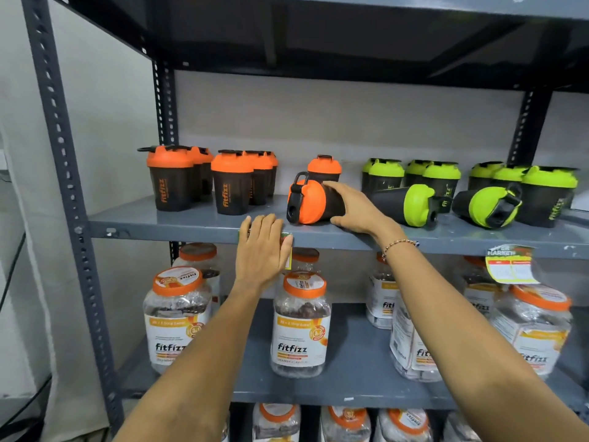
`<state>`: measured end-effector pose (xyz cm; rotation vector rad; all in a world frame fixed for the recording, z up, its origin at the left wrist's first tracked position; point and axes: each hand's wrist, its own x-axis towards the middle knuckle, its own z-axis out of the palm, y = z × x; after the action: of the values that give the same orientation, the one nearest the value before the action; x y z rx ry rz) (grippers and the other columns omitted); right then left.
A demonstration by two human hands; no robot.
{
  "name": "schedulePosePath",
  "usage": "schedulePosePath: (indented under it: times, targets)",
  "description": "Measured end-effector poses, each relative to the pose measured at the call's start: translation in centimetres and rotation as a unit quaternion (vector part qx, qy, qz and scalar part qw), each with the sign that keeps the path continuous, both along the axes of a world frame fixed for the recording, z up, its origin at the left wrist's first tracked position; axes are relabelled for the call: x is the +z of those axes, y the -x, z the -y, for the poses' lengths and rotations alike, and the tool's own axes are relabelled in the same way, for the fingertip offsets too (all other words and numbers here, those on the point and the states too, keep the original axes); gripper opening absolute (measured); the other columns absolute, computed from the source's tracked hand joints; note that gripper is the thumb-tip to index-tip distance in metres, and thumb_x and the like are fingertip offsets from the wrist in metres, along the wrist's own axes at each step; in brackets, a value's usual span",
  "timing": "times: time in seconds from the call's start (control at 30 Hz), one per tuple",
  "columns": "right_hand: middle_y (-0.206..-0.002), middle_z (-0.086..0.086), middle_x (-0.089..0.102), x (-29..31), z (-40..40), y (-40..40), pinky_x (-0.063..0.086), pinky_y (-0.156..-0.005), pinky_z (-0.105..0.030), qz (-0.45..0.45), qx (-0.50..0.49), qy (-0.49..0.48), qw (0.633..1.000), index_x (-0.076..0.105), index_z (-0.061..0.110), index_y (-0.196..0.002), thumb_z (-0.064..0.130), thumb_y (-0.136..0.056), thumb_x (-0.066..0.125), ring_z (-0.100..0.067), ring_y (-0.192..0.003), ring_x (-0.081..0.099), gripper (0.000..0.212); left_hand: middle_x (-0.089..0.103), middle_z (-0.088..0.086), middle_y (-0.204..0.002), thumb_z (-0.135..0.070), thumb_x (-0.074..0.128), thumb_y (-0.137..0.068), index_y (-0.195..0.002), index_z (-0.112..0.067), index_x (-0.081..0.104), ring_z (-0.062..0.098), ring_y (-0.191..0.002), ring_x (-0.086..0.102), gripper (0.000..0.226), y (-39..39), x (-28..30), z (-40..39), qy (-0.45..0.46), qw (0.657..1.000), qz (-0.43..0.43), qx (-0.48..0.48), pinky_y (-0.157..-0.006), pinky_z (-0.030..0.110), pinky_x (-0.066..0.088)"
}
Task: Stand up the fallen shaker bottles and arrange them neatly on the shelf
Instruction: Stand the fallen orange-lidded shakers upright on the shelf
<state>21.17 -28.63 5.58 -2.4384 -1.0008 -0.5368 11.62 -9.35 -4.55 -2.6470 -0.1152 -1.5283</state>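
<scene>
Gripping the dark body of a fallen orange-lidded shaker bottle, the right hand wraps it with fingers over the top and thumb low against the shelf; the bottle lies on its side with its orange lid and black carry loop pointing away from that hand, toward the left hand. The left hand rests flat and open, fingers spread, on the shelf's front edge just below and beside the lying bottle, holding nothing. Just behind the right hand's fingers one orange-lidded shaker stands upright. Beyond the left hand, two clusters of upright orange-lidded shakers stand in rows. On the far side of the right wrist, two green-lidded shakers lie on their sides in front of a row of upright green-lidded ones. Below both forearms, clear jars with orange lids fill the lower shelf
</scene>
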Motion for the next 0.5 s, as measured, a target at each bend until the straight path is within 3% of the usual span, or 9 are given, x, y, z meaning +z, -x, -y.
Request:
schedulePosePath:
  times: [0.17, 0.27, 0.37, 0.5]
  targets:
    - [-0.148, -0.005, 0.039, 0.1, -1.1, -1.4, 0.033, -0.109, -0.043, 0.032, 0.019, 0.011, 0.999, 0.032, 0.022, -0.141, 0.017, -0.072, 0.076, -0.028, -0.131, 0.040, 0.082, 0.066, 0.008, -0.106, -0.037, 0.038, -0.092, -0.102, -0.010, 0.065, 0.028, -0.094, 0.061, 0.040, -0.6, -0.2, -0.4, -0.044, 0.998, 0.044, 0.004, -0.091, 0.039, 0.035]
    - [-0.147, -0.006, 0.041, -0.4, -1.0, -2.2, 0.034, -0.108, -0.042, 0.036, 0.025, -0.029, 0.999, 0.033, 0.020, -0.142, 0.018, -0.074, 0.074, -0.028, -0.131, 0.041, 0.080, 0.066, 0.009, -0.105, -0.036, 0.040, -0.091, -0.101, -0.009, 0.065, 0.028, -0.092, 0.061, 0.038, -1.0, -0.5, -0.6, -0.054, 0.996, 0.071, 0.003, -0.088, 0.038, 0.034]
    - [-0.144, -0.013, 0.046, -0.4, -0.9, -2.9, 0.037, -0.109, -0.041, -0.058, 0.058, -0.142, 0.986, 0.034, 0.010, -0.140, 0.019, -0.080, 0.070, -0.028, -0.129, 0.045, 0.070, 0.066, 0.008, -0.105, -0.036, 0.041, -0.092, -0.101, -0.011, 0.065, 0.028, -0.092, 0.060, 0.036, -1.2, -0.7, -0.6, -0.050, 0.996, 0.079, 0.010, -0.088, 0.039, 0.035]
    - [-0.141, -0.017, 0.048, -0.2, -1.3, -3.5, 0.038, -0.109, -0.044, -0.225, 0.103, -0.276, 0.929, 0.032, 0.002, -0.136, 0.014, -0.089, 0.061, -0.028, -0.129, 0.047, 0.057, 0.065, 0.007, -0.106, -0.036, 0.039, -0.093, -0.103, -0.011, 0.064, 0.028, -0.093, 0.060, 0.037, -1.1, -0.7, -0.5, -0.047, 0.997, 0.067, 0.016, -0.093, 0.040, 0.033]
